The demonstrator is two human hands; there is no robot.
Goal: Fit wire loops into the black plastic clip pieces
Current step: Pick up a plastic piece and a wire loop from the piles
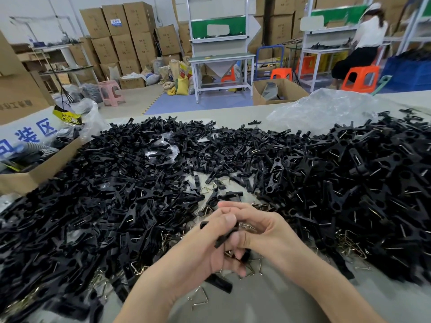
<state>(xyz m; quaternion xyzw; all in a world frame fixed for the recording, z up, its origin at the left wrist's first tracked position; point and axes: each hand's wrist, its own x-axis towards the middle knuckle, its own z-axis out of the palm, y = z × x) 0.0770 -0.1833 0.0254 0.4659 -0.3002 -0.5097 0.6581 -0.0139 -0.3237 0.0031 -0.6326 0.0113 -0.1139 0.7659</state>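
Observation:
My left hand (205,248) and my right hand (261,229) meet low in the middle of the view, fingers interlocked around one black plastic clip piece (222,238). The clip sticks out between my left thumb and fingers; most of it is hidden. Whether a wire loop sits in it I cannot tell. A huge heap of black clip pieces (130,183) covers the table on the left, and another heap (363,173) with wires fitted lies on the right. Loose triangular wire loops (200,297) lie below my hands and at the right (352,245).
An open cardboard box (30,169) with dark parts stands at the table's left edge. A crumpled clear plastic bag (321,110) lies at the far right. Beyond the table are stacked cartons, workbenches, orange stools and a seated person (363,45).

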